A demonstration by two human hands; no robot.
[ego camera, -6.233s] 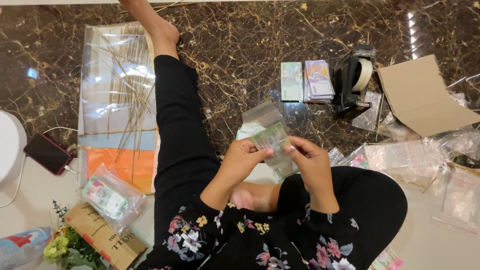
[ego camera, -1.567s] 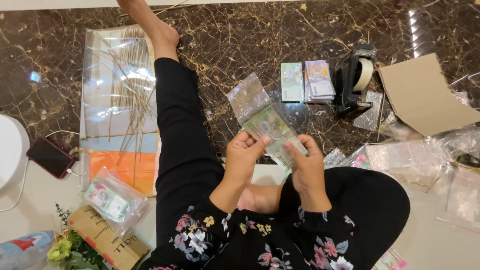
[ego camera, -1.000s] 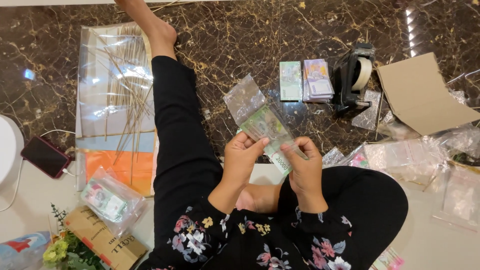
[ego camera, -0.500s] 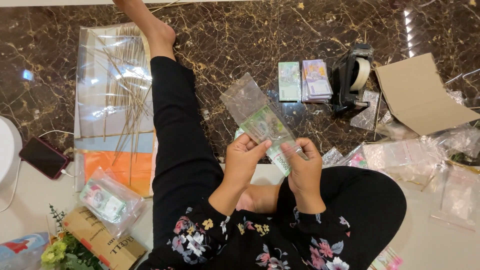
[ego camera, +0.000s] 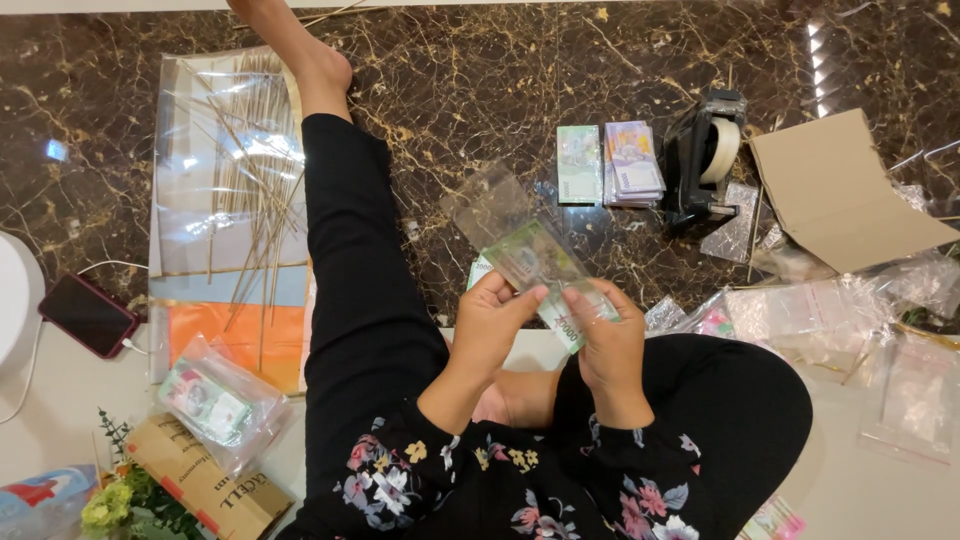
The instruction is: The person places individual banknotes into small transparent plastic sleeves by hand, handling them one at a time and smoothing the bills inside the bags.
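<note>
Both hands pinch the near end of a green banknote [ego camera: 540, 275], left hand [ego camera: 492, 322] and right hand [ego camera: 608, 335] clamped side by side, its long axis running far-left into the clear plastic sleeve [ego camera: 492, 205] above the marble floor [ego camera: 480, 90].

Banknote [ego camera: 545, 275] in sleeve [ego camera: 500, 215], between left hand [ego camera: 492, 325] and right hand [ego camera: 608, 335], above the floor [ego camera: 460, 90]. Beyond them: two banknote stacks [ego camera: 608, 165], tape dispenser [ego camera: 705, 160] to their right, then cardboard [ego camera: 840, 190]. Phone [ego camera: 88, 315] near the floor's left edge.
</note>
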